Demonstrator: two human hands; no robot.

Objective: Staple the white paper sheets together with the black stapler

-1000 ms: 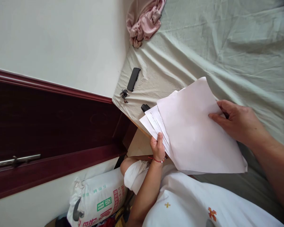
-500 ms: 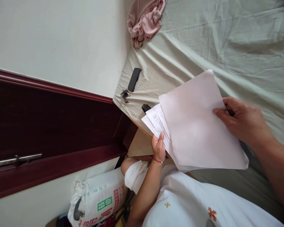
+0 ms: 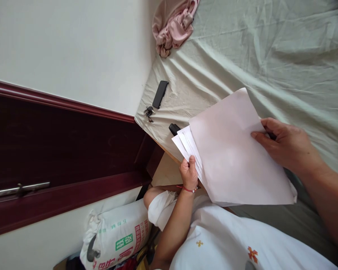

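My left hand (image 3: pixel 189 173), with a red string bracelet at its wrist, is closed on the left edge of a fanned stack of white papers (image 3: pixel 185 141), thumb on top. A large blank sheet (image 3: pixel 231 153) covers most of that stack. At its right edge my right hand (image 3: pixel 281 144) pinches the sheet, thumb on its face and the other fingers behind. The papers are held over my lap, tilted. Part of a black object (image 3: pixel 174 129) shows behind their upper left corner; I cannot tell what it is.
On the pale green bedsheet (image 3: pixel 219 71) lie a black flat case (image 3: pixel 160 94), keys (image 3: pixel 149 111) and a crumpled pink cloth (image 3: pixel 176 32). A dark red door (image 3: pixel 59 142) with a metal handle stands to the left. Below it leans a white printed sack (image 3: pixel 119 232).
The right hand and the sheet's upper corner have shifted slightly left and down. The fanned papers have tipped a little, and their printed text no longer shows.
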